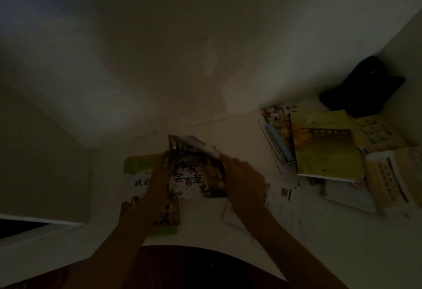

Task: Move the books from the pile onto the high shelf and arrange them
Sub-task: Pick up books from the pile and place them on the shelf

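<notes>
Both hands, left hand (161, 170) and right hand (242, 179), grip a thin dark picture-cover book (196, 174) above the white worktop (205, 227) (dim light); a yellow-green paperback book (326, 147) lies well apart, beside a black bag (363, 88).

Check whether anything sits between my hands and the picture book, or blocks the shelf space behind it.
Nothing between: the left hand and right hand already grip the picture book by its sides. The shelf surface behind it looks bare up to the wall, though the view is dim.

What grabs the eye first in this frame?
Both hands, left hand and right hand, grip an illustrated book at centre, over a green-and-white book. To the right lies a spread of books topped by a yellow-green book, with a black bag in the corner.
</notes>
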Tool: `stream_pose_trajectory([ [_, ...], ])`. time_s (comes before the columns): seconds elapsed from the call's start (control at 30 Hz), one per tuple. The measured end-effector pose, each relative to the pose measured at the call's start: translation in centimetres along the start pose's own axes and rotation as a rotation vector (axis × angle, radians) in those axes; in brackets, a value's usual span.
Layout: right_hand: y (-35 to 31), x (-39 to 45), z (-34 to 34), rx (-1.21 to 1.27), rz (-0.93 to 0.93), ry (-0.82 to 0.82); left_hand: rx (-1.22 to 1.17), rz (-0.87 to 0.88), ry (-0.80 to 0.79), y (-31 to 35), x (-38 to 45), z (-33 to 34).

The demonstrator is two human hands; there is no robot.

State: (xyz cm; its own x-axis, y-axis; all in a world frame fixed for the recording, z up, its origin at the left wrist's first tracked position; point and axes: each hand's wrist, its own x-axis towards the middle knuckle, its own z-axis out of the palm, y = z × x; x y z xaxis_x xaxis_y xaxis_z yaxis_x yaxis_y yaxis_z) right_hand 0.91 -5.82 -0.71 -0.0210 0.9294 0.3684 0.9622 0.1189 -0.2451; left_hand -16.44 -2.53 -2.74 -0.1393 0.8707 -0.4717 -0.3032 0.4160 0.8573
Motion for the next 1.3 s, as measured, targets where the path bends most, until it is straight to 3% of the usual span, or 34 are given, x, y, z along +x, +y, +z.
stream_pose_trajectory([
  [0.13,-2.5,-3.0,3.9,0.105,0.011,-0.311,-0.015,-0.098,-0.045,-0.3,-0.8,1.1],
  [0.27,-3.0,-4.6,4.4,0.197,-0.078,-0.322,0.026,-0.074,-0.071,-1.4,-1.4,-0.1],
  [0.37,-2.4,-5.0,3.8,0.407,-0.149,-0.456,0.062,-0.08,-0.058,-1.8,-1.0,-0.9],
  [0.43,-1.2,-3.7,3.4,0.592,0.077,-0.519,0.114,-0.126,-0.054,-1.8,-0.4,-1.5],
  [0.53,1.9,-1.7,3.6,0.534,0.562,-0.512,0.125,-0.183,-0.086,-1.9,0.2,-3.0],
  [0.6,3.5,-1.0,3.4,0.776,0.836,-0.607,0.113,-0.21,-0.107,-2.1,0.2,-3.8],
  [0.67,3.5,-1.0,3.0,1.06,0.939,-0.686,0.129,-0.221,-0.097,-2.2,-0.2,-3.6],
  [0.8,1.2,-1.7,3.7,1.032,0.929,-0.563,0.301,-0.042,-0.11,-2.8,-0.5,-2.2],
  [0.93,-2.5,-2.5,5.6,0.919,0.915,-0.532,0.337,0.122,0.145,-2.7,-1.0,-4.5],
  [1.03,-5.9,-2.4,6.6,0.935,0.834,-0.504,0.6,0.239,0.274,-2.3,-1.2,-7.9],
  [1.13,-8.9,-2.9,8.3,0.896,0.696,-0.528,0.825,0.224,0.295,-1.5,-0.4,-10.7],
  [1.23,-8.6,-3.4,8.9,0.696,0.577,-0.619,1.161,0.119,0.26,-2.3,1.4,-12.8],
  [1.3,-6.4,-3.2,7.8,0.604,0.568,-0.607,1.258,0.083,0.353,-2.5,1.2,-11.9],
])
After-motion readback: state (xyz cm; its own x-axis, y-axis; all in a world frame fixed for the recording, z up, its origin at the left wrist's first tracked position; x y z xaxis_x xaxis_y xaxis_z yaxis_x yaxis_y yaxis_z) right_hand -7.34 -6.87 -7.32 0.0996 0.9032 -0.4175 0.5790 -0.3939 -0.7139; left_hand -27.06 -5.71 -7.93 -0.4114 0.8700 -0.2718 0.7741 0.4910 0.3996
